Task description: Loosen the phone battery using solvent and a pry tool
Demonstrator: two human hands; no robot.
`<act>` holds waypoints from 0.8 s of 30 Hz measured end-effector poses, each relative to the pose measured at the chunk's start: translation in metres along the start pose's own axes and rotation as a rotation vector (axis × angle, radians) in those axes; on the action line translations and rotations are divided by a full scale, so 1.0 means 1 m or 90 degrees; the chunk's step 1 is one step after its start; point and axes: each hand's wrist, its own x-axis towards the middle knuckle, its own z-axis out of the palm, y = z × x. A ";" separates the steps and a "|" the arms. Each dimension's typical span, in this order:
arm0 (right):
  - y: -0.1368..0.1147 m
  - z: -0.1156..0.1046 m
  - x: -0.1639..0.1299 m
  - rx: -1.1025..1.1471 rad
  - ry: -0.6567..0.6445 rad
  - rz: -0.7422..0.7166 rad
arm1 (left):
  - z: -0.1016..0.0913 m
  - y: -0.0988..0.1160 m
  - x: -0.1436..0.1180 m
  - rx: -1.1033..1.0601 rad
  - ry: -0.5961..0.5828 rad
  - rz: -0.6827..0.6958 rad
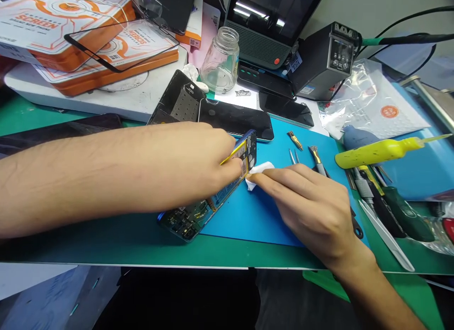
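Note:
An opened smartphone (189,221) with its circuit board and battery bared is tilted above the blue mat (241,214). My left hand (209,157) is closed around its edges near the upper end, the arm reaching across from the left and covering part of it. In my right hand (315,202) a folded piece of white tissue (261,168) is pinched between thumb and fingers, right against the phone's long side edge. Whether the tissue presses on the frame I cannot tell exactly.
Behind stand a dark phone (237,119), a glass jar (222,60) and orange-white screen boxes (113,51). Brushes (317,157), a yellow bottle (376,152), white tweezers (386,235) and a green-handled tool (407,214) lie to the right. The table's front edge runs close below.

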 end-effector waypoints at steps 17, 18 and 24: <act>-0.010 -0.004 0.003 0.043 0.025 0.056 | 0.001 0.002 -0.001 0.035 0.010 -0.005; -0.011 -0.004 0.003 0.039 0.053 0.096 | 0.001 0.002 0.000 0.035 0.008 -0.005; -0.016 0.005 0.005 -0.008 0.157 0.254 | 0.001 -0.002 0.001 0.042 0.011 -0.014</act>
